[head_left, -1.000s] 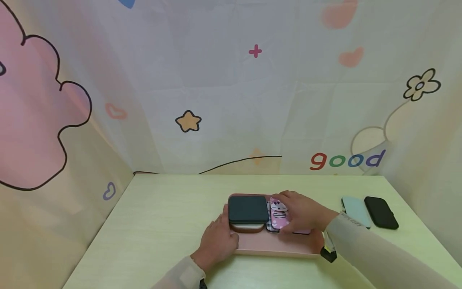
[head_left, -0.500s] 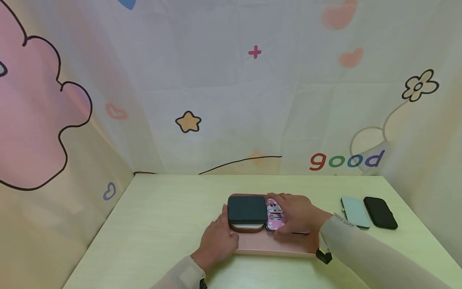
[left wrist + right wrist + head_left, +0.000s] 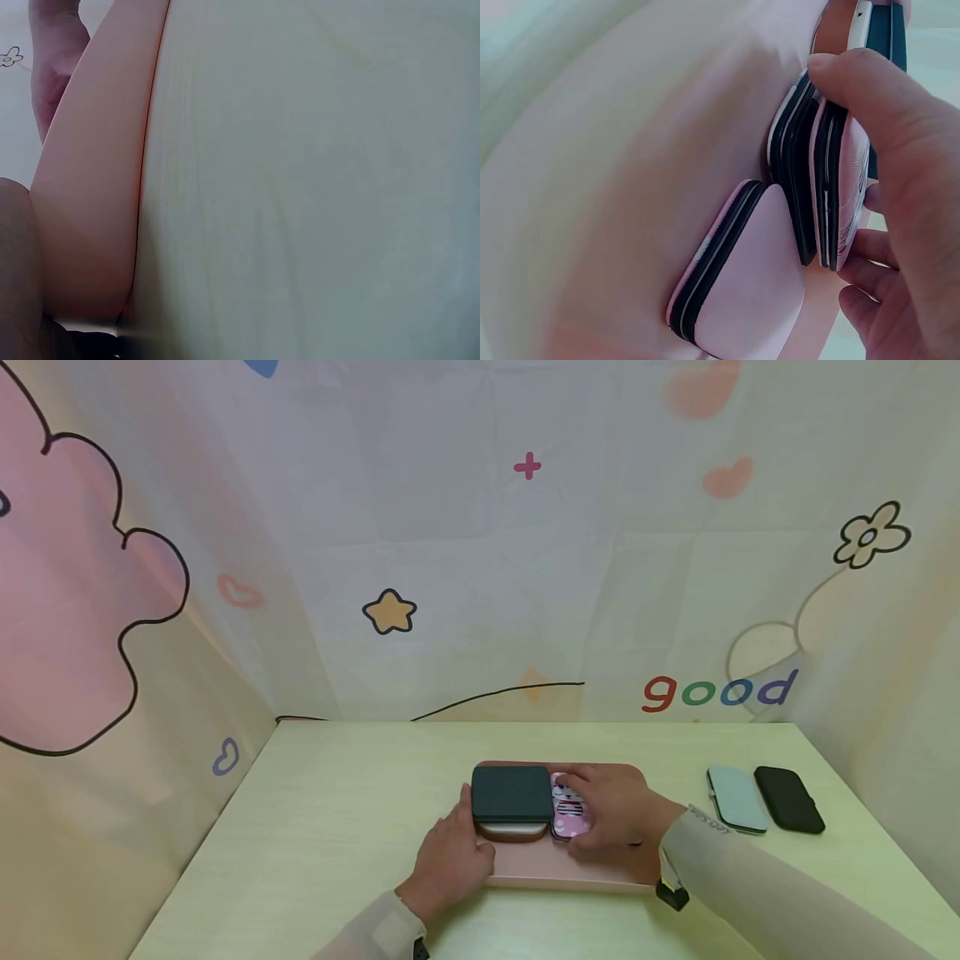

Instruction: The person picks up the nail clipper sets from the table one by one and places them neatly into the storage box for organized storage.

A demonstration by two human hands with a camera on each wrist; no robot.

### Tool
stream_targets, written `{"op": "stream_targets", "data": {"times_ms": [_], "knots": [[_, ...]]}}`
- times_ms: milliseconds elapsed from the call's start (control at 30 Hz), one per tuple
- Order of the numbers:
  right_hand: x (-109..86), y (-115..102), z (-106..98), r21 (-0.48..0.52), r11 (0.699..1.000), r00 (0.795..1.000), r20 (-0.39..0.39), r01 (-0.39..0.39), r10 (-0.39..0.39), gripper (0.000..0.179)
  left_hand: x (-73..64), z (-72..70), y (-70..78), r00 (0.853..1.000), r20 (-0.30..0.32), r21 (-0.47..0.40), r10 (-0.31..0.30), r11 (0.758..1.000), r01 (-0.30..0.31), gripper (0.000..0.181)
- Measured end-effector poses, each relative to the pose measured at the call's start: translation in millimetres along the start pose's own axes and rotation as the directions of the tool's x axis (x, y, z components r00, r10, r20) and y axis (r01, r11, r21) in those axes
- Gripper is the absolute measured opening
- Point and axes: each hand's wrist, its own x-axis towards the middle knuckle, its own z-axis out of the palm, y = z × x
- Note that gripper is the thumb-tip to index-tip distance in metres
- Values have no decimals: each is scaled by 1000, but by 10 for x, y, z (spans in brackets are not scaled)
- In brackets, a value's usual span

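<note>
A pink tray [image 3: 555,870] lies on the table. My left hand [image 3: 450,860] rests against its left end, fingers fairly straight along the outside and thumb at the front corner. My right hand [image 3: 618,806] pinches a small flat pink cartoon-print case [image 3: 568,810] by its near and far ends. In the right wrist view, this case leans against a plaid-edged black case [image 3: 787,142], with a plain pink case [image 3: 754,277] beside them. A dark green case [image 3: 512,793] lies on white and brown cases at the tray's left. The right hand covers part of the tray.
A pale blue case [image 3: 737,799] and a black case [image 3: 789,799] lie side by side on the table [image 3: 360,793], right of the tray. A printed curtain [image 3: 480,543] hangs behind the table and along both sides.
My right hand has moved slightly left with the pink cartoon-print case, now close against the dark green stack and covering the plaid case in the head view. The left hand stays put.
</note>
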Motion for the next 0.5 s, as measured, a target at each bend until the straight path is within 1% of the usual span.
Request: {"op": "stream_targets", "data": {"times_ms": [133, 300, 500], "knots": [[-5, -11, -13, 12, 1000, 1000, 8, -5, 5, 103, -5, -6, 5, 1000, 2, -2, 0, 1000, 0, 80], [-5, -24, -13, -10, 1000, 1000, 22, -18, 18, 105, 0, -8, 6, 1000, 2, 1, 4, 1000, -4, 80], [-8, -26, 13, -54, 999, 1000, -11, -2, 1, 100, 13, 10, -1, 1000, 2, -2, 7, 1000, -7, 80]]}}
